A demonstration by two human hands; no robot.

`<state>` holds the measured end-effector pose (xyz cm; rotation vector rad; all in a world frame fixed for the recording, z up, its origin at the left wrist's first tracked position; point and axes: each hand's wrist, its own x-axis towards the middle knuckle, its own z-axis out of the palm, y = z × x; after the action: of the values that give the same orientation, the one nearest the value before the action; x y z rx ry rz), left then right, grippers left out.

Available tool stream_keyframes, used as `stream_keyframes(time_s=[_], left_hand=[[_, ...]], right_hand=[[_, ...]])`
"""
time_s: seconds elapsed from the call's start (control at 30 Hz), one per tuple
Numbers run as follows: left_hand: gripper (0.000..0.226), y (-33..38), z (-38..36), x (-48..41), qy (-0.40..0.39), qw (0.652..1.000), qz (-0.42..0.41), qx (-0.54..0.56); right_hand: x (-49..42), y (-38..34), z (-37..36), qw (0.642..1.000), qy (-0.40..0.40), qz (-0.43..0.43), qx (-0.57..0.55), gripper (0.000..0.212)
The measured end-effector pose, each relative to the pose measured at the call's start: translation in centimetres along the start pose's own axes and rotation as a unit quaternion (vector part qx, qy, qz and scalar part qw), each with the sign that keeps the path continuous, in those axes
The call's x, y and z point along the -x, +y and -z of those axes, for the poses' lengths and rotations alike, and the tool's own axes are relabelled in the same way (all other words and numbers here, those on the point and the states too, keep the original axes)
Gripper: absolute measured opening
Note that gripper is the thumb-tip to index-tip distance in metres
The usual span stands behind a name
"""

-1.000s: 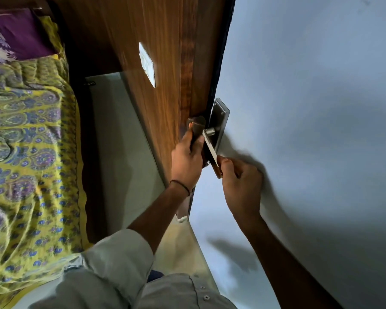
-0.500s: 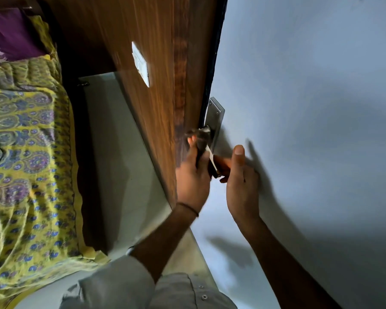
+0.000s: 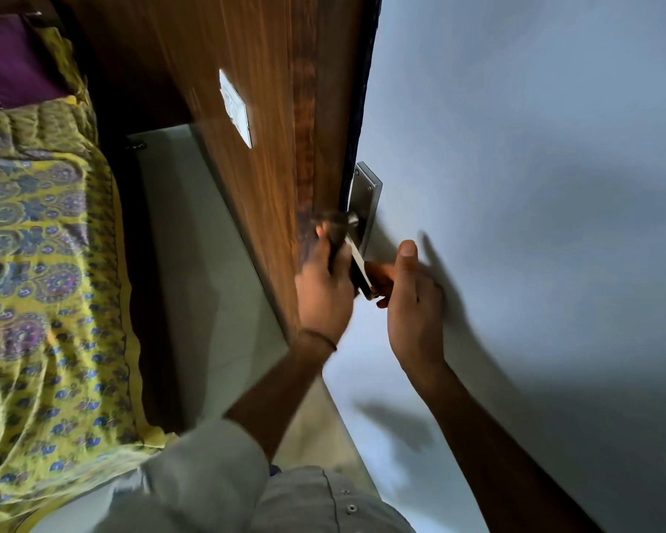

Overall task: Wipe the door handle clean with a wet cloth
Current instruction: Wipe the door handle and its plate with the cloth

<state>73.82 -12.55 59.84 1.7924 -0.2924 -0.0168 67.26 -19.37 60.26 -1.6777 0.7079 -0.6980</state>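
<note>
Pale grey door [image 3: 516,186] beside a brown wooden panel [image 3: 254,167]: the left hand [image 3: 323,290] is gripping a dark, blurred cloth [image 3: 333,240] against the metal lever door handle [image 3: 358,263]; the right hand [image 3: 412,302] is curling round the lever's tip. Wiping appears underway, its completion undeterminable.

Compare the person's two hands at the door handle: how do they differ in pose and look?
The left hand is motion-blurred, reaching up the lever toward its pivot; the right hand is sharper, at the lever's lower end. The left wrist wears a thin dark band; the right wrist is bare. The right thumb points straight up; the left thumb does not stand out. Both touch the same lever. No cloth is clearly visible.
</note>
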Motion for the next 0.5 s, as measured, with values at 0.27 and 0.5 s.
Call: stream_keyframes(time_s=[0.27,0.5], left_hand=[[0.020,-2.6,0.3,0.3,-0.015,0.991,0.059,0.117],[0.023,-2.5,-0.3,-1.9,-0.021,0.895,0.266,0.357]], right_hand=[[0.1,0.4,0.0,0.999,0.009,-0.008,0.035,0.077],[0.0,0.9,0.3,0.999,-0.003,0.006,0.032,0.065]])
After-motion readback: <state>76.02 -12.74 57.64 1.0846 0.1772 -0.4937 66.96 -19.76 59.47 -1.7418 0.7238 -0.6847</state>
